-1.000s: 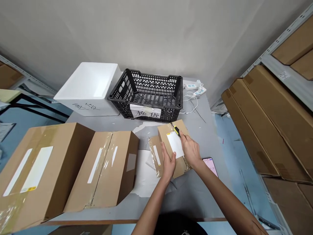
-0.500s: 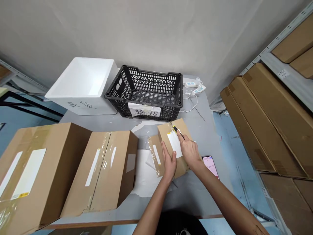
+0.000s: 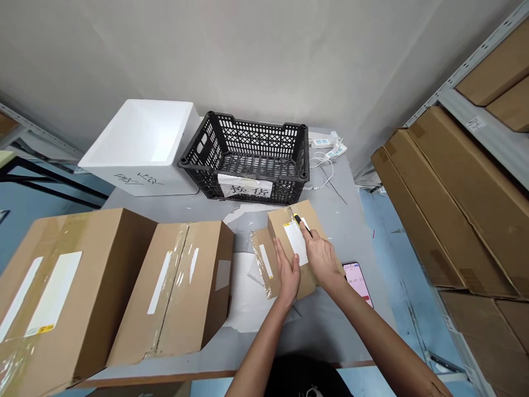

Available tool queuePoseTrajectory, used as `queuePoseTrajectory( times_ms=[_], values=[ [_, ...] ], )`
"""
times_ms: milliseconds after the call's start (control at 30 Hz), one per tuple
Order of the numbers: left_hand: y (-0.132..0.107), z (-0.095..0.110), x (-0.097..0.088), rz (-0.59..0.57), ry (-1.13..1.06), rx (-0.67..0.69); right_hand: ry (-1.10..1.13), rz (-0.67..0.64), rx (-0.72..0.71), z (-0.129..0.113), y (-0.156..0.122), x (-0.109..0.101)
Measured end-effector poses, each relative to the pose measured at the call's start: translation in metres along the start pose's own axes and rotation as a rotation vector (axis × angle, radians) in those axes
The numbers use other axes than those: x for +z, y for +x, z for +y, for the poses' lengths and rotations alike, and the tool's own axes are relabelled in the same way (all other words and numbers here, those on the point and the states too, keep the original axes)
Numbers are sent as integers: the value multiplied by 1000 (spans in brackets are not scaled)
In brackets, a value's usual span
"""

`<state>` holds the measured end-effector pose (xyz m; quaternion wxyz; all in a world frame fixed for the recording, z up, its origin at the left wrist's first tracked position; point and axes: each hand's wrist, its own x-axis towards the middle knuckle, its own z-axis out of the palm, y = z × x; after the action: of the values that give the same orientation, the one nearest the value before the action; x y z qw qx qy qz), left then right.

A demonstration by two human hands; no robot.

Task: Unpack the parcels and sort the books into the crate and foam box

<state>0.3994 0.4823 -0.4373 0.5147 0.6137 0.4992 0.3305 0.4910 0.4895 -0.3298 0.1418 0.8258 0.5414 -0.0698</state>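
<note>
Head view: near the worktop's (image 3: 351, 226) right edge, your right hand (image 3: 321, 256) is closed around a yellow-black cutter (image 3: 298, 219) at the small box (image 3: 281, 231); your left hand (image 3: 288, 275), thumb spread, rests against this box.

- Before you stands a grey table (image 3: 351, 242), its front edge brown.
- At its back left you have a white bin (image 3: 136, 180), with a black crate (image 3: 303, 177) just right of it.
- Right of the crate you'll see white power strips (image 3: 324, 143) and a cable (image 3: 330, 175).
- On your left sit two large taped cartons (image 3: 185, 292).
- Nearest your middle is a small carton (image 3: 306, 281).
- Right of that, your table holds a phone (image 3: 357, 282), screen up.
</note>
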Motion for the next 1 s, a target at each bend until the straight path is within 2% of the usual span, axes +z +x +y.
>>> queuePoseTrajectory(
  times_ms=[233,500,767,900,1000],
  values=[
    [0,2,0,-3,3,-8,-13,-10,-1,0,-8,3],
    [-1,6,-2,-13,-16,-22,-18,-15,-7,0,-20,-5],
    [-2,4,0,-14,-26,-11,-64,-48,-10,6,-38,4],
    [-3,4,-1,-10,-25,-25,-92,-41,-3,7,-54,-2],
    [-2,6,-2,-11,-15,-40,-122,-28,-18,9,-77,-2]
  ],
)
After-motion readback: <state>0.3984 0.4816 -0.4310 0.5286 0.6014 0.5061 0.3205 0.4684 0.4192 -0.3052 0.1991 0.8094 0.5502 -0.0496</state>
